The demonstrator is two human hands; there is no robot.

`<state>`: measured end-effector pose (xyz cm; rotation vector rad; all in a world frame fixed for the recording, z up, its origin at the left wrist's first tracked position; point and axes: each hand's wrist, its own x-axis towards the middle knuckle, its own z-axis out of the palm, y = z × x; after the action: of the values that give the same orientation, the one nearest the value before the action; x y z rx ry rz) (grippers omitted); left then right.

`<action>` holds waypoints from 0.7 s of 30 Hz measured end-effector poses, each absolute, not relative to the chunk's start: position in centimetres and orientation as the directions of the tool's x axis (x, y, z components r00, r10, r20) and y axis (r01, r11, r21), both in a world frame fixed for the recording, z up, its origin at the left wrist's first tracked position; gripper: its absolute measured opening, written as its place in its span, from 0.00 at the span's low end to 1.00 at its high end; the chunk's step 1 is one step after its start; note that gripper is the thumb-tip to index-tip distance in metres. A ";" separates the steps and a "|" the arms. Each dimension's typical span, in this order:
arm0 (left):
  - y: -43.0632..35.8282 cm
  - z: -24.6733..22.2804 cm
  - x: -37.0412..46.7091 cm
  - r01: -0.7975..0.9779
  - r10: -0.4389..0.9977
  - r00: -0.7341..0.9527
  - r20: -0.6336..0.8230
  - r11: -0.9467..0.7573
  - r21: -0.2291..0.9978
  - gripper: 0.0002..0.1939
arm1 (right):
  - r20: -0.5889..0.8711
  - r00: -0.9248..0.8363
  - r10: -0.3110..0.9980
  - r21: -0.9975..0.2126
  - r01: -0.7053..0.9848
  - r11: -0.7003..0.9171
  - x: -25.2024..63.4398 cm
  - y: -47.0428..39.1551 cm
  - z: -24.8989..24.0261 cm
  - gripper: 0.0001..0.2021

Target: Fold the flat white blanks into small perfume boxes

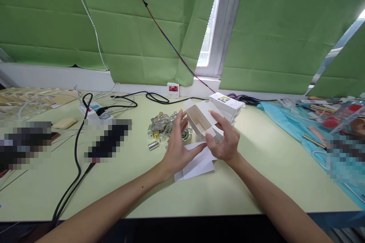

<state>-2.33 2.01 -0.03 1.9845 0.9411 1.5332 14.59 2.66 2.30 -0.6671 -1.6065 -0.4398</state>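
A small white cardboard box point(196, 117), its open side facing me with flaps folded out, is held above the table. My right hand point(225, 136) grips its right side, thumb and index finger on the flaps. Around its left side my left hand point(179, 148) is curved, thumb stretched along the lower edge and other fingers partly hidden behind the box. Below lies flat white folded card point(198, 165). Just behind my left hand are several clear glass bottles point(159, 121) with ornate tops, and gold and silver caps. One silver cap point(153, 145) lies on its side.
White printed boxes point(226, 102) are stacked behind the right hand. A small white box with a red picture point(173, 90) stands at the wall. Black cables point(76, 152) and a power strip point(97, 112) lie left; blue plastic sheeting point(288, 125) covers the table's right side.
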 end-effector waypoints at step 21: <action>1.1 -0.7 -3.2 0.556 0.680 0.711 0.177 -0.699 0.450 0.42 | 0.997 -0.016 0.076 -0.046 0.666 0.745 14.3 2.8 2.4 0.28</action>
<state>-3.19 1.12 -0.68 2.5534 0.9608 0.4711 14.34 2.81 2.38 -0.6252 -1.5364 -0.5203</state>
